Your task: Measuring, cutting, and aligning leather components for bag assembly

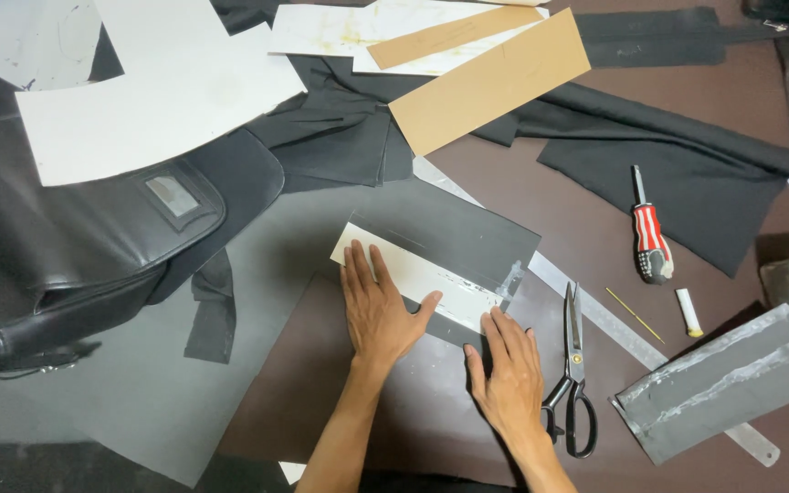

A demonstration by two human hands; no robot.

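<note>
My left hand (378, 310) lies flat, fingers spread, on a pale cream strip (445, 292) that rests on a dark grey rectangular panel (454, 233). My right hand (509, 370) presses flat on the lower right end of the same panel, just below the strip's glue-smeared end. Both pieces sit on a dark brown sheet (321, 402) spread over a larger grey sheet (139, 393). Neither hand grips anything.
Black-handled scissors (573, 379) and a long metal ruler (627, 333) lie right of my right hand. A red-and-white screwdriver (650, 233), a thin yellow stick (634, 315) and white chalk (689, 312) lie farther right. Black bag (57, 246) at left; cardboard strips (490, 82) and black fabric (687, 173) behind.
</note>
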